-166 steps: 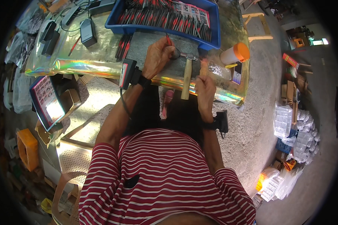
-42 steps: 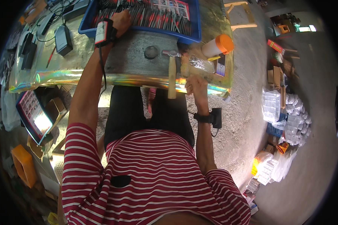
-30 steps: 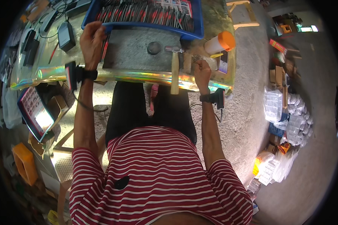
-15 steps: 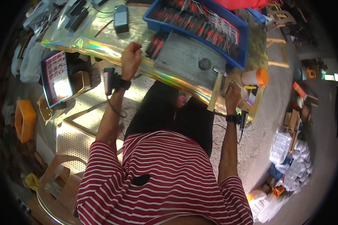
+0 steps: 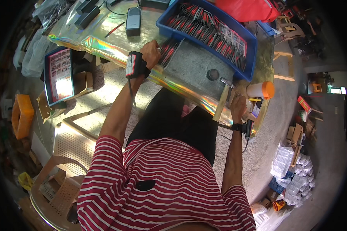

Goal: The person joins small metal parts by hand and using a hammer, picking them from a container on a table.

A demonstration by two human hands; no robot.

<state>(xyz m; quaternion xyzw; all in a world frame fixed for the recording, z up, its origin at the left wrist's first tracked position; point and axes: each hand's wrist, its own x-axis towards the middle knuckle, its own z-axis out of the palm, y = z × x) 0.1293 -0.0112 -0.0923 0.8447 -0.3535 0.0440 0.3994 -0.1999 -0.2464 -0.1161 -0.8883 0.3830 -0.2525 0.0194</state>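
Observation:
My left hand (image 5: 151,54) is closed at the near table edge, beside a small stack of black-and-red flat pieces (image 5: 169,50). Whatever its fingers may hold is hidden. To the right of a grey slab (image 5: 194,63), my right hand (image 5: 239,106) rests low with its fingers curled in, and I cannot make out anything inside them. A hammer (image 5: 221,100) lies just left of that hand, its handle jutting past the table edge. On the slab stands a dark round piece (image 5: 212,74). A white jar with an orange lid (image 5: 260,90) lies beyond my right hand.
A blue bin (image 5: 164,29) full of black-and-red pieces stands behind the slab. A grey-black box-shaped device (image 5: 133,22) and a thin red-and-black stick (image 5: 114,29) lie on the left. Beside me are a plastic chair (image 5: 71,150) and a blue-framed tray (image 5: 59,77).
My left hand has moved right and come up beside the small stack of pieces. My right hand has shifted slightly down, staying near the hammer and jar.

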